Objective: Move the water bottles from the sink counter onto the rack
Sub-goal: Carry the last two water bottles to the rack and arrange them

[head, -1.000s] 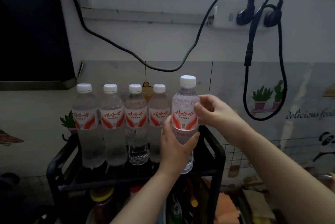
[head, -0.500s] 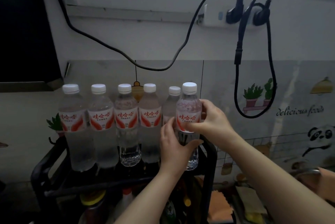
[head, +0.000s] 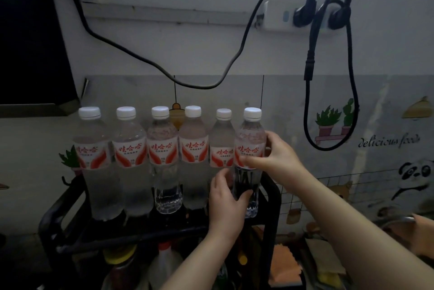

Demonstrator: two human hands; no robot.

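The left hand [head: 225, 203] low and the right hand [head: 277, 158] at the label each clamp their grip on a clear plastic white-capped water bottle [head: 250, 134], upright at the right end of the black metal rack [head: 273, 198], which should probably sit flat before release.

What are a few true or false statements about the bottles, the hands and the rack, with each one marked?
1. Six water bottles are lined up along the black rack's top. True.
2. The bottle caps are blue. False: they are white.
3. The left hand and the right hand both hold the rightmost bottle. True.
4. The left hand grips that bottle by its cap. False: it grips the lower body, and the cap is bare.
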